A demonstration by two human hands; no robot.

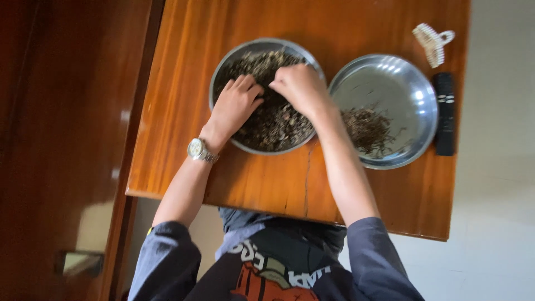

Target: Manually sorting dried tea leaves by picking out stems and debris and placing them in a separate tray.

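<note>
Head view: both hands in bowl of dried bits, sparse scraps in pan

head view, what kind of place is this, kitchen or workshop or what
Probably a room in a home, not a workshop: a small wooden table with two metal bowls of dried plant bits, a hair claw clip and a black remote, over a pale tiled floor.

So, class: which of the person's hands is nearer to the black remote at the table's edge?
The right hand. It rests in the full steel bowl on the side towards the black remote. The left hand, with the wristwatch, lies further away in that bowl.
</note>
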